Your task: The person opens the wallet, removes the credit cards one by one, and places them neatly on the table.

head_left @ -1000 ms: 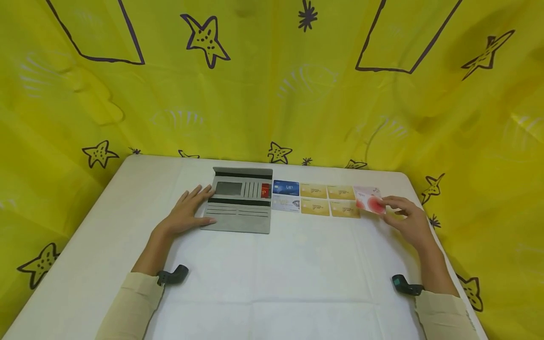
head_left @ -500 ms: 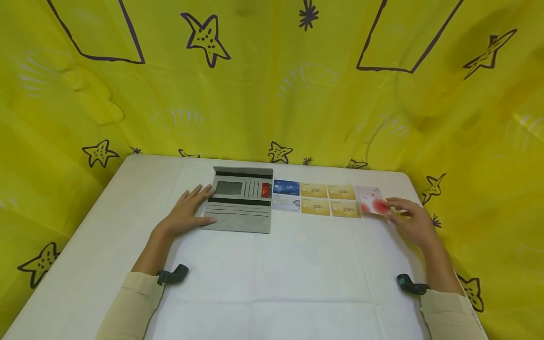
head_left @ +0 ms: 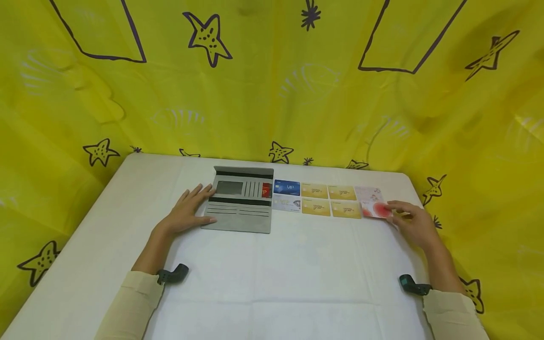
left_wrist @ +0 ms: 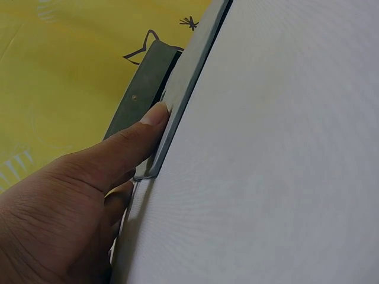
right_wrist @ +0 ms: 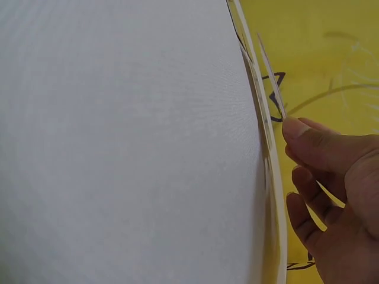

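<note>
A grey wallet (head_left: 238, 224) lies unfolded, with a red card (head_left: 266, 190) in its upper right part. My left hand (head_left: 184, 215) rests at the wallet's left edge, fingers spread. Its thumb lies on the lower flap, also seen in the left wrist view. At the far right of the card rows, my right hand (head_left: 414, 224) pinches a white card with a red circle (head_left: 375, 209) by its right end. In the right wrist view, that thin card (right_wrist: 271, 74) is seen edge-on between thumb and forefinger, apart from the table. A pale pink card (head_left: 369, 192) lies just above it.
Right of the wallet, two rows of cards hold a blue VIP card (head_left: 287, 187), a silver card (head_left: 286, 203) and several gold cards (head_left: 316, 207). They lie on a white table (head_left: 272, 274) with a yellow patterned curtain (head_left: 255, 94) behind it.
My right hand has moved a little right and down with the red-circle card, which now sits below the pink card and covers less of it. The left hand stays on the wallet.
</note>
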`<state>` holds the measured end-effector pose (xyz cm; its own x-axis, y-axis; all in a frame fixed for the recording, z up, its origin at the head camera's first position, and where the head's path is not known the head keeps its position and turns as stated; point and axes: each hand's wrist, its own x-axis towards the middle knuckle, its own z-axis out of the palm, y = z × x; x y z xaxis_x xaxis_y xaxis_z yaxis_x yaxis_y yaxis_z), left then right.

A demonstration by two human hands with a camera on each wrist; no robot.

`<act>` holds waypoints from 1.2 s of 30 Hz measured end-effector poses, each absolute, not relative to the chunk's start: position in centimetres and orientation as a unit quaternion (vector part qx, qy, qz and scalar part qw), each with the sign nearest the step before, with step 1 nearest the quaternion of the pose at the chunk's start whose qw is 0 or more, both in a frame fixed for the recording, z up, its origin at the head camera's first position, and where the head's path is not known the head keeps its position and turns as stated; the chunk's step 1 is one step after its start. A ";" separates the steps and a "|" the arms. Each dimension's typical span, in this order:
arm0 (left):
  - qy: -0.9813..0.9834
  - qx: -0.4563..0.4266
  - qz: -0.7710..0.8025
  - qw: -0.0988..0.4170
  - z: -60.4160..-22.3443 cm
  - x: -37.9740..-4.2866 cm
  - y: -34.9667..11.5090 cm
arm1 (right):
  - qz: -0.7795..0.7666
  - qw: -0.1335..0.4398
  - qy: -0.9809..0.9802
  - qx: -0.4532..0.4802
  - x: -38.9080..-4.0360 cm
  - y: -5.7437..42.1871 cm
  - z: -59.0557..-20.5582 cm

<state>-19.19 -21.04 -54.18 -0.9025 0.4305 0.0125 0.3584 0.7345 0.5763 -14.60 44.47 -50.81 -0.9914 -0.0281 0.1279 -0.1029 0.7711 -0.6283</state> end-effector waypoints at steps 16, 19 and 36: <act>0.930 0.208 0.296 0.061 -54.1 -19.1 -21.0 | 0.321 0.009 -0.947 0.009 -14.2 44.7 -51.4; 0.930 0.209 0.296 0.061 -54.1 -19.1 -21.0 | 0.315 0.013 -0.949 0.016 -14.2 44.8 -51.5; 0.932 0.203 0.293 0.061 -54.4 -19.3 -21.0 | 0.289 0.019 -0.956 0.041 -14.6 44.5 -51.4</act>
